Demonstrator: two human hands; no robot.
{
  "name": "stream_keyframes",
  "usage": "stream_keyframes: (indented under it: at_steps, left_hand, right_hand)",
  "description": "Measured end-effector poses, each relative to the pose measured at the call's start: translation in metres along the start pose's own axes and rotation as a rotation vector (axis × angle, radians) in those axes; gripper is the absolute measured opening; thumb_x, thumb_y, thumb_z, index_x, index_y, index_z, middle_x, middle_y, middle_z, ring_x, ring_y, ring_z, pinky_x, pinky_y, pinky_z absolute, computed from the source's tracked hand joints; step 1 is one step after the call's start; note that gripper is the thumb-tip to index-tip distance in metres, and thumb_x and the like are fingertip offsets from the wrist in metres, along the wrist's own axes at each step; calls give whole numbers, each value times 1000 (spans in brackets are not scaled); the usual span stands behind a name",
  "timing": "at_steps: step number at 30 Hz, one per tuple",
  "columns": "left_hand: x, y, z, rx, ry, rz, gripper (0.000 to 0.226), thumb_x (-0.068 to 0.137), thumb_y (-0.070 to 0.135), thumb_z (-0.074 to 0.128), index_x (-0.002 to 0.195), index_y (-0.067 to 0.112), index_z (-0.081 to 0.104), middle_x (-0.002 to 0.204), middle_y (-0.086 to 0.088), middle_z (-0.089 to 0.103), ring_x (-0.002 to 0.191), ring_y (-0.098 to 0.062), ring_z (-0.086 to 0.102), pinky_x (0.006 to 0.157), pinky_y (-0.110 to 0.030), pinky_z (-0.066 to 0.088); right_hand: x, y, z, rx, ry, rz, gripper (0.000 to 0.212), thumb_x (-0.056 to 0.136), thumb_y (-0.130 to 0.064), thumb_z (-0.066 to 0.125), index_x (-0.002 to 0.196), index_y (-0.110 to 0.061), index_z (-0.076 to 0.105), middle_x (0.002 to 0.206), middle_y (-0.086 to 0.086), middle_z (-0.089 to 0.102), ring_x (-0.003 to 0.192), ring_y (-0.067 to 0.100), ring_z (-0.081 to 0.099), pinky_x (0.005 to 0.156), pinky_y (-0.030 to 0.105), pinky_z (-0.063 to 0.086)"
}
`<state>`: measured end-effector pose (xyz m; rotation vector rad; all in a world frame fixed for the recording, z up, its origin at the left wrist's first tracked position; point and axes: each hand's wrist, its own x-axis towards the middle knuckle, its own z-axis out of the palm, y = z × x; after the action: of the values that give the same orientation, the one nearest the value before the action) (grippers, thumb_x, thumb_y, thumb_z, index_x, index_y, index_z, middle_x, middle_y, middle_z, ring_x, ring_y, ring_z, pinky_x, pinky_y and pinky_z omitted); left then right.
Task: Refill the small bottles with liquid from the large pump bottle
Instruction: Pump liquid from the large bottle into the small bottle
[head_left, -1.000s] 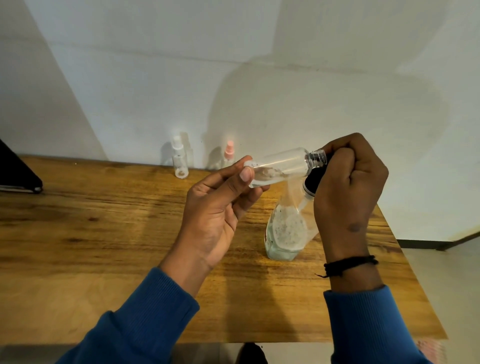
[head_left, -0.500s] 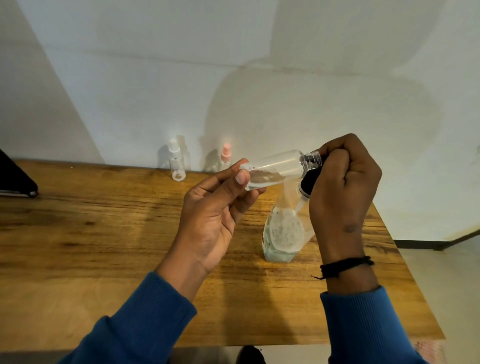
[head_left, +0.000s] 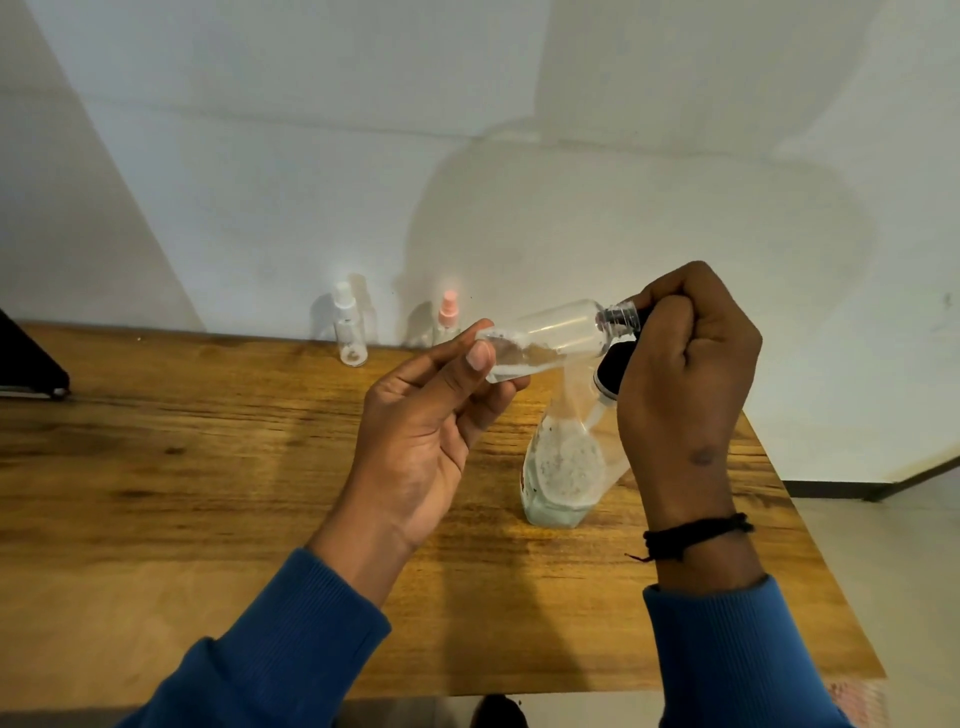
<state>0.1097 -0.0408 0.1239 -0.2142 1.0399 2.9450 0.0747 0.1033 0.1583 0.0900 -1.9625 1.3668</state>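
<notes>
My left hand (head_left: 431, 431) pinches the base of a small clear bottle (head_left: 550, 338), held nearly sideways with its threaded neck pointing right. My right hand (head_left: 685, 374) is curled over the black pump head (head_left: 613, 371) of the large clear pump bottle (head_left: 563, 467), which stands on the wooden table (head_left: 208, 467) with a little liquid at its bottom. The small bottle's open neck sits against my right fingers, where the pump's spout is hidden. Two more small bottles stand at the wall: one with a white cap (head_left: 347, 325) and one with a pink cap (head_left: 448, 318).
A dark flat object (head_left: 26, 364) lies at the table's far left edge. The table's right edge runs close past the pump bottle, with floor beyond. A white wall backs the table.
Both hands and the small bottle have barely shifted; the view has drifted slightly. The small bottle stays tipped against the pump head.
</notes>
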Motion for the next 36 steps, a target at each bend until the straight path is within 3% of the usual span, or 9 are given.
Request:
stream_keyframes:
  at_steps: [3,7,12,19,25,32,36]
  left_hand:
    - [-1,-1,3,-2,-2,-1,41,69,14,73,108,1,70,107,-19,73,83,-27,73,66,-20,59]
    - [0,-1,1,3,10,3,32,73,12,71,104,2,71,103,-17,74,82,-26,73,66,-20,59]
    - [0,2,0,-2,-2,-4,37,71,12,71,107,1,71,106,-18,74,83,-27,73,65,-20,59]
    - [1,1,-1,-5,17,-1,38,71,11,71,107,-1,70,107,-19,73,85,-28,73,65,-20,59]
    - [0,2,2,0,-5,-2,29,72,11,70,100,4,72,103,-15,75,81,-26,73,64,-20,59]
    - [0,2,0,2,18,-3,37,72,12,71,108,1,71,110,-20,73,84,-27,73,66,-20,59]
    - [0,2,1,4,9,0,37,71,13,71,106,2,71,108,-19,73,83,-27,73,65,-20,59]
  right_hand:
    - [1,0,-3,-33,7,-15,25,87,1,36,70,-10,51,58,4,51,52,8,47,48,25,33]
    - [-3,6,2,-28,18,32,29,87,-4,35,68,-22,47,57,-11,50,60,16,48,51,28,35]
    - [0,2,2,-8,12,-3,25,88,-1,35,70,-12,50,62,-3,53,51,5,48,49,27,34]
    - [-4,6,4,11,15,13,27,88,2,35,71,-13,49,59,-12,49,54,5,47,47,14,32]
    - [1,0,0,7,-15,-24,26,89,6,35,71,-6,50,54,-1,45,48,1,47,44,17,28]
    - [-4,6,3,13,-1,12,25,89,1,35,72,-12,48,56,-11,45,52,5,45,46,20,32]
    - [0,3,2,5,-15,-21,25,88,2,35,71,-9,49,54,-1,44,48,2,45,45,20,28]
